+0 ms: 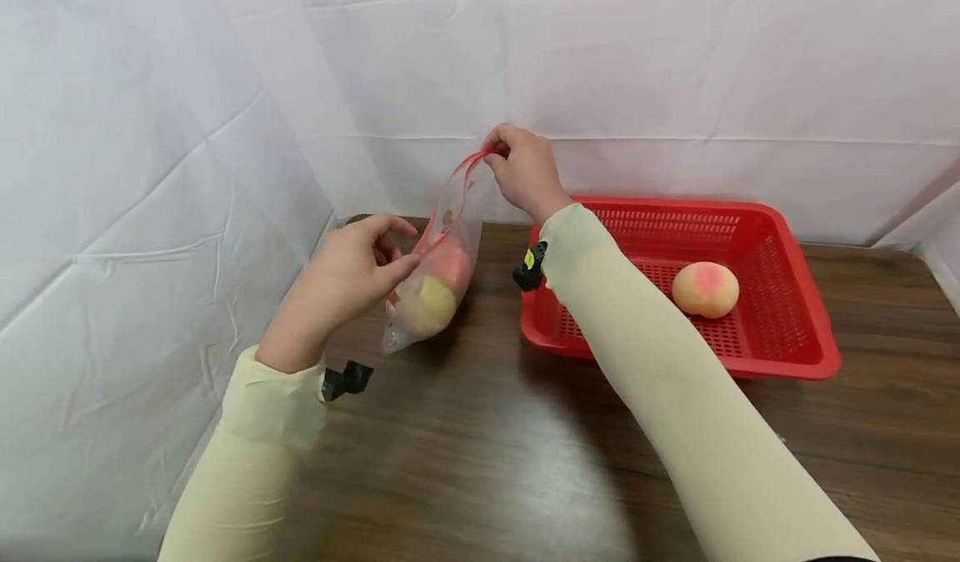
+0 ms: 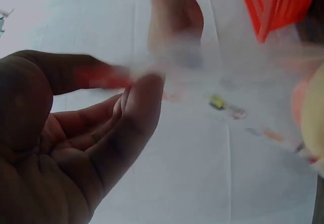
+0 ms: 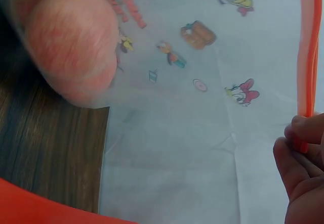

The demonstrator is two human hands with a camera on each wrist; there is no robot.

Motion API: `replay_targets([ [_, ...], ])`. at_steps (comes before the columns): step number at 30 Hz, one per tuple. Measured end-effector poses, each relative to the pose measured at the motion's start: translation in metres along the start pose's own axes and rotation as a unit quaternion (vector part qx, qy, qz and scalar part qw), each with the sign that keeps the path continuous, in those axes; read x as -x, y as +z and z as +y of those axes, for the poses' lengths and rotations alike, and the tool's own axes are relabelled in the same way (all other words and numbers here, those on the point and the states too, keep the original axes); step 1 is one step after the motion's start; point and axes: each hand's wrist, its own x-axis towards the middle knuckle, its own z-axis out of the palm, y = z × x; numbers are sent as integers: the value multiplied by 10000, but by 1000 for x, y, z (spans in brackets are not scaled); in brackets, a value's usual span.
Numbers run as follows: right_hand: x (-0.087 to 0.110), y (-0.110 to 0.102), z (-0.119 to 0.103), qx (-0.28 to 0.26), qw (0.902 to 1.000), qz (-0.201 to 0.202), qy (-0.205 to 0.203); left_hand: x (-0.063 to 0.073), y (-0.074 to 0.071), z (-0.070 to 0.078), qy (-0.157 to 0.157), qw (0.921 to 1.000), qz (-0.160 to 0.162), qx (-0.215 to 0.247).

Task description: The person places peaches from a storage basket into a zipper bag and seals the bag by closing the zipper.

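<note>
A clear zip bag (image 1: 397, 338) with red zip strips and printed cartoon figures hangs tilted between my two hands. My right hand (image 1: 525, 170) pinches the upper end of the strip, thumb against fingertips. My left hand (image 1: 348, 270) pinches the strip's lower end between thumb and finger, seen closer in the left wrist view. Between the hands the two strips stand a little apart. Down in the bag's lower part lie a pink peach (image 3: 73, 39) and a pale yellow fruit (image 1: 435, 302), pressed together behind the plastic.
To the right stands a red perforated basket (image 1: 813, 362), with one yellow-pink peach (image 1: 705, 289) inside. My right forearm passes over its left side. White cloth (image 1: 637, 62) walls in the brown wooden table (image 1: 450, 462) at the back and left.
</note>
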Motion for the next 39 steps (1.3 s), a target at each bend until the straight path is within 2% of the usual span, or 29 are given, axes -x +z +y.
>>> replay_targets([
  [4,3,1,-5,174,9995,-165,-213,-17,4,0,-112,9993,-312,153],
  [9,8,3,-4,361,9984,-212,-374,-47,16,1,-476,9960,-568,498],
  [13,10,4,0,335,9984,-130,-426,-67,34,5,-655,9950,-580,475],
  [16,11,4,1,296,9986,-52,-441,-75,45,7,-694,9944,-579,548],
  [19,12,5,2,182,9990,14,-409,-78,50,6,-693,9926,-470,881],
  [22,14,5,3,-74,9998,23,-187,-81,50,4,-708,9856,-246,1516],
  [26,19,6,7,-535,9981,-43,317,-87,44,1,-789,9658,109,2466],
  [28,23,7,11,-744,9955,-128,569,-89,40,-1,-802,9592,290,2697],
  [29,25,7,13,-846,9940,-170,666,-90,38,-2,-807,9572,357,2755],
  [33,34,7,20,-1097,9891,-391,903,-93,30,-5,-806,9576,508,2720],
  [39,42,4,21,-810,9898,-853,805,-96,20,-8,-814,9566,754,2694],
])
